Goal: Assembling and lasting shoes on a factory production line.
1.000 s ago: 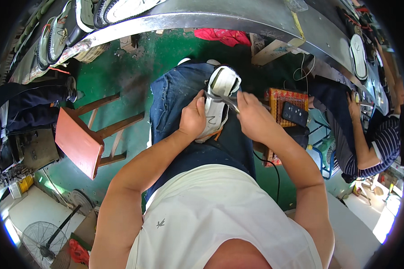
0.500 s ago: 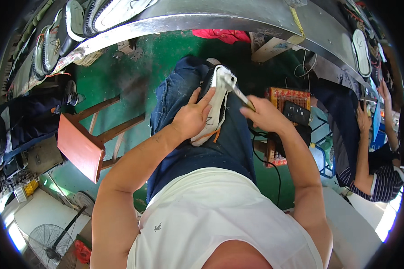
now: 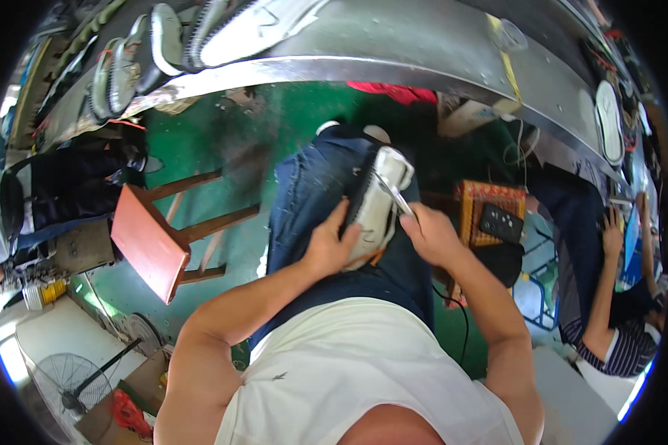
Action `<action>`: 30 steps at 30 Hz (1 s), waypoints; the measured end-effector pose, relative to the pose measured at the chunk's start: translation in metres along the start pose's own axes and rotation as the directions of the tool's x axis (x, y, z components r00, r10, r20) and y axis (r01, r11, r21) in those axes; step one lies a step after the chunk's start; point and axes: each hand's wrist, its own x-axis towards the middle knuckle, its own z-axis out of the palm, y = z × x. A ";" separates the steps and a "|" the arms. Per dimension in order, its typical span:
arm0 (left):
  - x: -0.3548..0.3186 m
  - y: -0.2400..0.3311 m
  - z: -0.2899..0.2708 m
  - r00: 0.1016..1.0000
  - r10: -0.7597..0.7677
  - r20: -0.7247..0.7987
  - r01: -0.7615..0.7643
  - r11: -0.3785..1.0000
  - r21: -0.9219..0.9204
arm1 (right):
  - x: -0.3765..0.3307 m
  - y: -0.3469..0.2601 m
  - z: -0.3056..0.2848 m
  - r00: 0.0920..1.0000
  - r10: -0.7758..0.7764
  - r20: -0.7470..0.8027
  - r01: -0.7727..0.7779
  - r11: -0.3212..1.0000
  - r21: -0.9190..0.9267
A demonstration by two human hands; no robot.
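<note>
A white shoe [image 3: 376,219] with a dark edge along its left side and an orange strip near its heel end lies across my thighs, toe pointing away from me. My left hand [image 3: 332,245] holds the shoe's near left side, thumb and index finger apart and pressed to it; the other fingers are partly hidden. Closed around a slim silver metal tool [image 3: 396,196], my right hand [image 3: 432,233] is at the shoe's right side. The tool's far tip meets the upper near the opening. Its exact kind is blurred.
A metal bench [image 3: 334,70] curves across the front, with several shoes [image 3: 256,33] at its left. An orange-topped stool [image 3: 150,241] stands left. At right, a woven seat [image 3: 473,204] bears a black case [image 3: 502,222]; a co-worker's arm [image 3: 605,278] is beyond. A fan [image 3: 70,393] stands lower left.
The whole view has shifted, so the scene sits lower and farther right. My left hand has slid toward the shoe's heel end; the tool now lies lower against the upper.
</note>
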 end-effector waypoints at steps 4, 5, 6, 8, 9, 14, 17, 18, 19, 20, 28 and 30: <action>-0.003 0.048 -0.020 0.974 -0.104 0.200 0.078 0.988 0.133 | -0.014 0.014 0.008 0.951 0.194 0.240 -0.171 0.979 -0.112; 0.009 0.065 -0.032 0.918 -0.241 0.315 0.145 0.943 0.300 | -0.017 0.017 0.005 0.948 0.242 0.209 -0.263 0.962 0.077; 0.019 0.081 -0.046 0.833 -0.390 0.394 0.185 0.865 0.466 | -0.021 0.020 0.003 0.937 0.292 0.191 -0.336 0.903 0.268; 0.026 0.114 -0.067 0.888 -0.292 0.354 0.065 0.843 0.534 | -0.038 0.044 0.016 0.932 0.341 0.119 -0.355 0.805 0.476; 0.029 0.124 -0.079 0.923 -0.195 0.332 -0.047 0.798 0.600 | -0.045 0.057 0.026 0.909 0.410 0.069 -0.349 0.661 0.664; 0.048 0.186 -0.121 0.938 0.265 0.221 -0.283 0.958 0.051 | -0.069 0.055 0.043 0.801 0.593 0.082 -0.378 0.394 0.838; 0.069 0.184 -0.087 0.888 0.404 0.218 -0.329 0.891 -0.313 | -0.075 0.049 0.034 0.800 0.596 0.065 -0.401 0.451 0.797; 0.081 0.180 -0.071 0.931 0.258 0.256 -0.201 0.953 -0.228 | -0.076 0.055 0.034 0.792 0.607 0.058 -0.399 0.444 0.802; 0.091 0.173 -0.055 0.953 0.101 0.286 -0.063 0.988 -0.138 | -0.080 0.066 0.034 0.831 0.554 0.058 -0.399 0.519 0.756; 0.101 0.147 -0.036 0.971 0.027 0.240 -0.024 1.000 -0.018 | -0.083 0.073 0.034 0.863 0.501 0.068 -0.397 0.588 0.705; 0.074 0.034 -0.025 0.945 -0.022 0.327 -0.092 0.940 0.329 | -0.072 0.003 -0.003 0.946 0.290 0.148 -0.325 0.871 0.369; 0.072 0.036 -0.018 0.975 0.022 0.223 -0.129 0.869 0.478 | -0.060 0.001 0.001 0.916 0.295 0.271 -0.334 0.936 0.109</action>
